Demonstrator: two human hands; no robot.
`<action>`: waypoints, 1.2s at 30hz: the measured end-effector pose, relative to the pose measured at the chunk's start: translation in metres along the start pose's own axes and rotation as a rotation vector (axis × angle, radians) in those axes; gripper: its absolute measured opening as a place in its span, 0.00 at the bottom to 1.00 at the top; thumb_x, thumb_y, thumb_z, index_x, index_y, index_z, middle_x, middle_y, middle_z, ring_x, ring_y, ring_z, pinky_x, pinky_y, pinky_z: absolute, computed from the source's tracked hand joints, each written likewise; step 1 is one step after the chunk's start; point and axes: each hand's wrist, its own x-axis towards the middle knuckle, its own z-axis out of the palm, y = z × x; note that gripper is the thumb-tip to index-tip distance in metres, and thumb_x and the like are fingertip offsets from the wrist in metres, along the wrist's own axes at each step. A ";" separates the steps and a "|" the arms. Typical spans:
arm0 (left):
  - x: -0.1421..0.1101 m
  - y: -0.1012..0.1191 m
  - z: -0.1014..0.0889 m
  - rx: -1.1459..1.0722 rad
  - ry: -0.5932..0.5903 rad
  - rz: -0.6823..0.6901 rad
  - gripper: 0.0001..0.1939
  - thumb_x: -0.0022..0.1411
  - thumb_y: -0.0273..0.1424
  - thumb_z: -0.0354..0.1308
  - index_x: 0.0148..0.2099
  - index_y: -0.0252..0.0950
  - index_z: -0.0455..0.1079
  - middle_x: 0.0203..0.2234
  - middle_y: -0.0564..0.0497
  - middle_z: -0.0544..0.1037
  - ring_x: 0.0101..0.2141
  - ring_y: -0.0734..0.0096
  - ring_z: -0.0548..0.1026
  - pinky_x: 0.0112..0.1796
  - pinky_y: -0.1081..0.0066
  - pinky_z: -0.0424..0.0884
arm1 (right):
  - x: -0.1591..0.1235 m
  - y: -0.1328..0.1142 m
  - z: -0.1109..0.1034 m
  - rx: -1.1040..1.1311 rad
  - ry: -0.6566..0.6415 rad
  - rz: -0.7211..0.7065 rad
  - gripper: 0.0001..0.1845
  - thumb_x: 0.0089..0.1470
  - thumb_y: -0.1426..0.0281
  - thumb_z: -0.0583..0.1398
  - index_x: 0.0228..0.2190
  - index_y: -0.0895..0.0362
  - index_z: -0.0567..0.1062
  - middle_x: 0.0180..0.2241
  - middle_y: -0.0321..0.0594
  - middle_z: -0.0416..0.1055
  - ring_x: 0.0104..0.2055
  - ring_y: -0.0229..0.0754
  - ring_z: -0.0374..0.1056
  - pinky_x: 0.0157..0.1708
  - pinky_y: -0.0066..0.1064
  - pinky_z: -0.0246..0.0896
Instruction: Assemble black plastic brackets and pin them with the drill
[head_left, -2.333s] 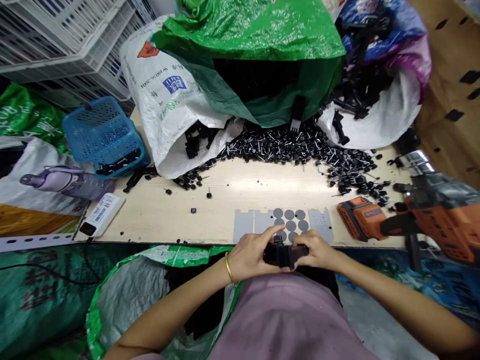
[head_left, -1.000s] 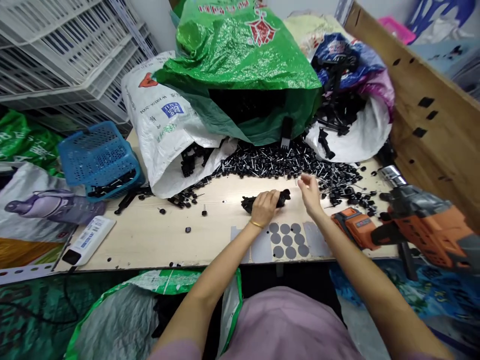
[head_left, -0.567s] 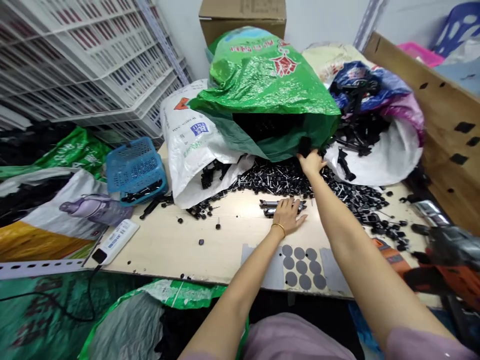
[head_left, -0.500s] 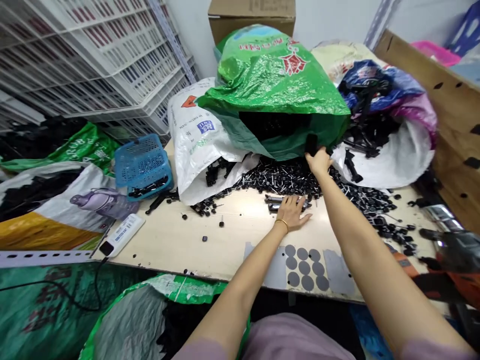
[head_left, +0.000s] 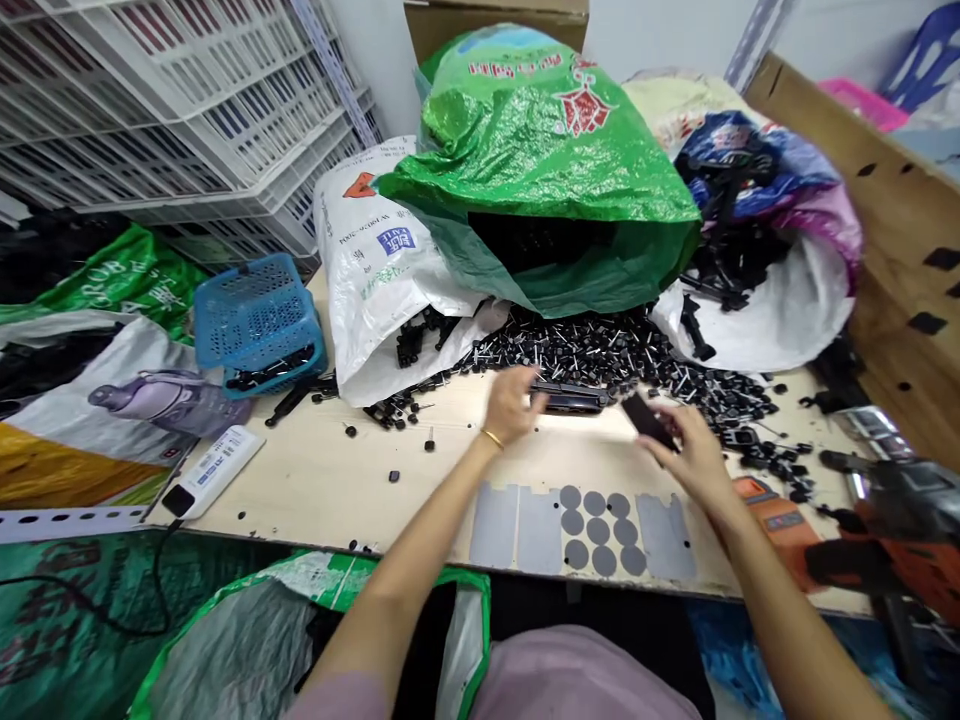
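I record: right hand holding a black block, pulled clear; left hand, half open, shifted to the left end of the black bars, leaving them accessible on the table beside the parts pile

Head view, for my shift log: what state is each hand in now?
Left hand: open, beside the long black plastic-looking piece; contact unclear.
Right hand: closed, holding a dark rectangular plastic-looking block.
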 end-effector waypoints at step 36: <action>-0.139 0.113 0.022 -0.381 -0.275 -0.128 0.14 0.64 0.35 0.52 0.51 0.41 0.68 0.33 0.49 0.71 0.38 0.65 0.69 0.42 0.63 0.63 | -0.117 -0.039 0.050 0.044 -0.145 0.181 0.30 0.53 0.69 0.55 0.57 0.53 0.58 0.45 0.48 0.61 0.49 0.50 0.62 0.49 0.44 0.62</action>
